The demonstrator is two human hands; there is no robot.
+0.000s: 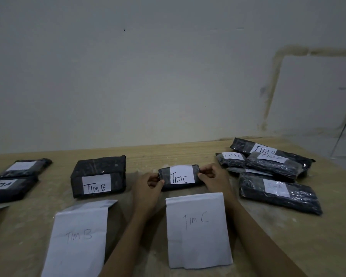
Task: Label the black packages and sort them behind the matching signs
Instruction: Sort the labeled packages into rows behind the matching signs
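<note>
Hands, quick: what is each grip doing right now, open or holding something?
Left grip: closed, pinching the left end of the TIM C package.
Right grip: closed, pinching the same package's right end.

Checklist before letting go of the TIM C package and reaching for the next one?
1. Label on the package reads TIM C: ok.
2. It lies behind the TIM C sign, not the TIM B sign: ok.
3. Resting fully on the table: cannot tell.
4. Hands free: not ok; left hand and right hand grip its ends.
5. Next pick available: ok; pile on the right.
6. Pile labels legible: not ok; the nearest one is faint.
</note>
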